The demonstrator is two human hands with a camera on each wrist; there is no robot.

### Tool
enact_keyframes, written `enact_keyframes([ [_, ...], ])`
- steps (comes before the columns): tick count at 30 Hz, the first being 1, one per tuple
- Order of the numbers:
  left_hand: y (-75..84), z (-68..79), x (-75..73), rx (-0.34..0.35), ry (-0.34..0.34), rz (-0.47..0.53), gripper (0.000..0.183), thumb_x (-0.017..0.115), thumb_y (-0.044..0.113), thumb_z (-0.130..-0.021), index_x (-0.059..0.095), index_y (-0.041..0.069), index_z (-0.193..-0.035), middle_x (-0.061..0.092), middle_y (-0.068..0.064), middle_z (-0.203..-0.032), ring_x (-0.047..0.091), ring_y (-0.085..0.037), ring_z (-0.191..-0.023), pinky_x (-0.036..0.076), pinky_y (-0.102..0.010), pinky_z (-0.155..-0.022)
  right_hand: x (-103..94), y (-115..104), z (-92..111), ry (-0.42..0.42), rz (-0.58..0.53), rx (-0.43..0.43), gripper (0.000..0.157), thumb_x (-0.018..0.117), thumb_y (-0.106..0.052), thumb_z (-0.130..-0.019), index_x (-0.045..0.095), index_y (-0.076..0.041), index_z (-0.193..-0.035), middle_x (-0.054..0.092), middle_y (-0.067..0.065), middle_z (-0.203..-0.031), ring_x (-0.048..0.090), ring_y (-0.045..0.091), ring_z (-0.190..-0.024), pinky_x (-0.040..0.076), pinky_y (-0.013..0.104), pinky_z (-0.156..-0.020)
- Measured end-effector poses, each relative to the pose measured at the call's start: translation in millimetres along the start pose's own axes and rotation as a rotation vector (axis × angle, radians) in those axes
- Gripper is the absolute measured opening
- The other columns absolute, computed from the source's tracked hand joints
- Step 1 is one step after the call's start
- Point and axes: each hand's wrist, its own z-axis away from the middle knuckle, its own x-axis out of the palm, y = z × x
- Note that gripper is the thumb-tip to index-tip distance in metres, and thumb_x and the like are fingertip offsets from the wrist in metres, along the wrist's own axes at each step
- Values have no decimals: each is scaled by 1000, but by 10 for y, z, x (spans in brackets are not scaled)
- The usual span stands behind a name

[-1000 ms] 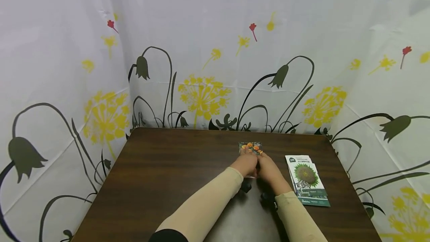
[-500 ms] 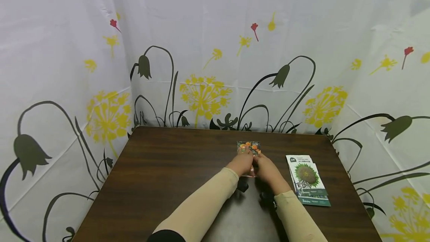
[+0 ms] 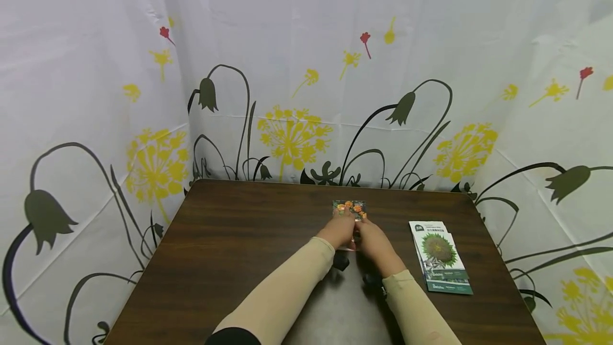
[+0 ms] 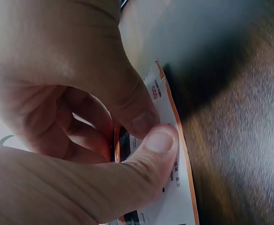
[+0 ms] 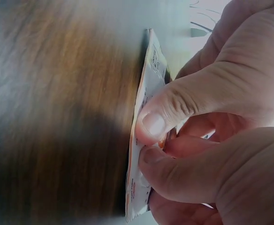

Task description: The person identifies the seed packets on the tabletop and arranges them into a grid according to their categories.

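Observation:
Both hands hold one seed packet [image 3: 351,206] with orange flowers on its front, low over the brown table near its far middle. In the head view my left hand [image 3: 339,229] grips its left side and my right hand [image 3: 377,243] its right side, close together. The left wrist view shows the white, orange-edged packet [image 4: 172,187] with two thumbs side by side on it and curled fingers behind. From the right wrist the packet [image 5: 148,89] stands edge-on, thumb tips almost touching. The hands hide much of its middle.
Several overlapping seed packets [image 3: 438,252], the top one showing a green-rimmed round flower head, lie to the right of my right forearm. A dark wood table [image 3: 230,249] reaches back to a white flower-printed cloth [image 3: 287,41]. A greyish sheen lies between my forearms.
Both hands and the flower packet have shifted a little to the left over the table. The grip of both hands stays. The stack on the right has not moved on the table.

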Motion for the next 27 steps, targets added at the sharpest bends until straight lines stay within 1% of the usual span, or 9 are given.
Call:
enact_keyframes([
  [3, -4, 133, -125, -5, -7, 41, 105, 99, 28, -80, 44, 5, -167, 31, -23, -177, 28, -46, -166, 37, -54, -131, -112, -190, 14, -30, 9, 45, 38, 93, -7, -84, 79, -9, -120, 76, 18, -124, 73, 41, -116, 59, 57, -102],
  [5, -23, 181, -160, -6, -2, 55, 103, 98, 27, -82, 44, 6, -167, 30, -23, -178, 26, -47, -166, 37, -53, -131, -121, -252, 10, -27, 43, 48, 40, 93, -7, -84, 79, -9, -121, 75, 18, -122, 74, 40, -112, 60, 56, -99],
  [8, -81, 212, -184, -17, -2, 97, 103, 99, 25, -80, 45, 9, -167, 28, -22, -179, 23, -47, -167, 39, -53, -129, -76, -304, -14, -18, 78, 46, 36, 92, -7, -85, 79, -10, -119, 75, 17, -119, 74, 39, -108, 60, 54, -96],
  [11, -170, 235, -210, -42, -7, 173, 104, 100, 19, -79, 45, 11, -167, 27, -20, -179, 21, -48, -167, 44, -55, -125, -25, -356, -34, -4, 73, 34, 29, 89, -7, -89, 79, -9, -116, 73, 17, -116, 74, 38, -105, 61, 53, -93],
  [14, -256, 251, -226, -41, 1, 195, 101, 100, 16, -79, 48, 10, -165, 29, -21, -179, 24, -47, -167, 44, -54, -125, 30, -408, -35, 31, 44, 0, 21, 86, -5, -91, 78, -8, -110, 72, 18, -115, 74, 38, -102, 61, 54, -89],
  [19, -341, 259, -246, -58, 12, 187, 103, 100, 16, -79, 47, 10, -166, 27, -24, -178, 25, -48, -166, 46, -55, -124, 145, -371, -62, 90, -8, -94, 13, 82, -1, -90, 74, -8, -98, 66, 15, -106, 68, 30, -85, 58, 51, -77],
  [21, -354, 262, -257, -72, 14, 195, 104, 100, 17, -80, 44, 10, -168, 27, -24, -178, 24, -50, -165, 48, -55, -121, 220, -300, -100, 100, -14, -126, 13, 79, -1, -91, 74, -8, -99, 66, 16, -109, 67, 29, -85, 57, 49, -76],
  [24, -363, 266, -265, -78, 19, 182, 104, 99, 19, -82, 43, 8, -168, 29, -27, -177, 25, -53, -164, 50, -56, -119, 250, -280, -139, 70, -9, -127, 14, 77, -2, -92, 75, -8, -105, 68, 17, -117, 71, 29, -90, 59, 48, -79],
  [27, -384, 273, -270, -73, 24, 152, 101, 98, 21, -83, 45, 6, -167, 29, -28, -176, 24, -55, -164, 49, -57, -121, 273, -269, -163, 54, 4, -133, 18, 76, -7, -95, 77, -9, -112, 69, 17, -124, 74, 29, -97, 60, 49, -82],
])
